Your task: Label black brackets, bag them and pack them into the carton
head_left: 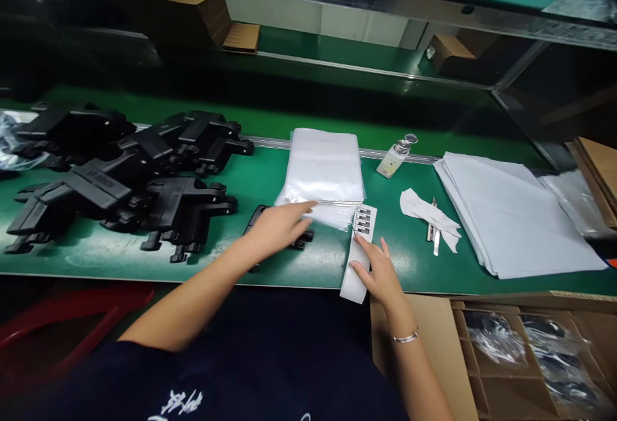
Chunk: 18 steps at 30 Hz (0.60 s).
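My left hand (pixel 279 225) reaches across a black plastic part (pixel 255 215), mostly hidden under it. Its fingers are apart, the fingertips at the front edge of a stack of clear plastic bags (pixel 325 167), and I see nothing held in it. My right hand (pixel 380 273) has thumb and index finger on a white label strip (pixel 357 283) with several black printed labels at its far end. The strip lies beside the bags, its near end reaching past the table's front edge. Whether fingers go underneath the strip is hidden.
Several black plastic assemblies (pixel 99 183) lie on the left of the green table (pixel 270 276). To the right are a small dispenser bottle (pixel 393 161), crumpled white paper (pixel 429 212) over a cutter knife (pixel 436 241), and white sheets (pixel 520 222). A divided carton (pixel 501 382) stands below right.
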{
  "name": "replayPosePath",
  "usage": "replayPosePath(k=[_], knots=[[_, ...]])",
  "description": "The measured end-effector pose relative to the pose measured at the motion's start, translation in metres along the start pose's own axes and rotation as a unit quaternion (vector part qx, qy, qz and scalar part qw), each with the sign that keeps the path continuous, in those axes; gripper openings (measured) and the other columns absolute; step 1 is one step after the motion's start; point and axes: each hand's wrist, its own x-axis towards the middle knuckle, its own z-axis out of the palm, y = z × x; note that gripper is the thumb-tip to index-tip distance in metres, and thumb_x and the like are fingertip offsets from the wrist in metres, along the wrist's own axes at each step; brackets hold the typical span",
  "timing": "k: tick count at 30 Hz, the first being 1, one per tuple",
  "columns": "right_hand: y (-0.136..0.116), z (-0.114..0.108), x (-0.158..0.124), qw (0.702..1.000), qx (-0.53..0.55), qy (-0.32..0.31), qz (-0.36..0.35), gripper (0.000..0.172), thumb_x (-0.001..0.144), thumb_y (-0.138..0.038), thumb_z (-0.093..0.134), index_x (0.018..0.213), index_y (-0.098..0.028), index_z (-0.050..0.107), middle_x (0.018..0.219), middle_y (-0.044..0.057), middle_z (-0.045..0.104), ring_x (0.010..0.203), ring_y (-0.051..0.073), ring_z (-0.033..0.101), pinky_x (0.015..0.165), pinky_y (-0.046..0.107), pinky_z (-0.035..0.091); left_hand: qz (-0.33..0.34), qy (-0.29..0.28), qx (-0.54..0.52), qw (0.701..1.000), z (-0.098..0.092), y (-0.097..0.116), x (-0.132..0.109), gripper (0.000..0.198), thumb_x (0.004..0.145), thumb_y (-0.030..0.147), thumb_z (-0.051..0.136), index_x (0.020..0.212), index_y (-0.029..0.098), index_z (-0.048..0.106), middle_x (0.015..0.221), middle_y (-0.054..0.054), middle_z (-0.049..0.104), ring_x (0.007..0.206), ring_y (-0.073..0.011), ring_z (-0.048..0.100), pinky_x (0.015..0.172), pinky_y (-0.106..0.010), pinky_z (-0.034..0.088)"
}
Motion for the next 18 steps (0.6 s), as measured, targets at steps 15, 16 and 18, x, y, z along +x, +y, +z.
replayPosePath(k=[15, 16, 18], knots=[[-0.08, 0.032, 0.068, 0.959, 0.226, 0.074, 0.154, 0.024, 0.084, -0.041, 0.059, 0.069, -0.022, 0.063, 0.118, 0.011, 0.066, 0.124, 0.031, 0.053, 0.107, 0.052, 0.034, -0.028, 0.161, -0.286, 0.944, 0.076, -0.072, -0.031, 0.038, 0.093, 0.023, 0.038, 0.128, 0.019, 0.052, 0.139, -0.011, 0.048, 0.135, -0.0213, 0.041, 0.117, -0.044, 0.03], [-0.086, 0.041, 0.072, 0.958, 0.234, 0.039, 0.164, 0.023, 0.081, -0.041, 0.06, 0.067, -0.022, 0.063, 0.116, 0.01, 0.067, 0.122, 0.031, 0.054, 0.107, 0.052, 0.034, -0.027, 0.159, -0.299, 0.941, 0.078, -0.068, -0.031, 0.037, 0.093, 0.023, 0.04, 0.127, 0.02, 0.053, 0.139, -0.011, 0.048, 0.135, -0.0219, 0.041, 0.117, -0.044, 0.031], [-0.092, 0.057, 0.077, 0.959, 0.222, -0.007, 0.176, 0.022, 0.078, -0.039, 0.062, 0.063, -0.023, 0.063, 0.113, 0.01, 0.069, 0.119, 0.032, 0.055, 0.107, 0.053, 0.032, -0.027, 0.16, -0.317, 0.934, 0.08, -0.063, -0.031, 0.035, 0.093, 0.024, 0.042, 0.126, 0.021, 0.053, 0.138, -0.011, 0.048, 0.134, -0.0228, 0.042, 0.116, -0.044, 0.031]])
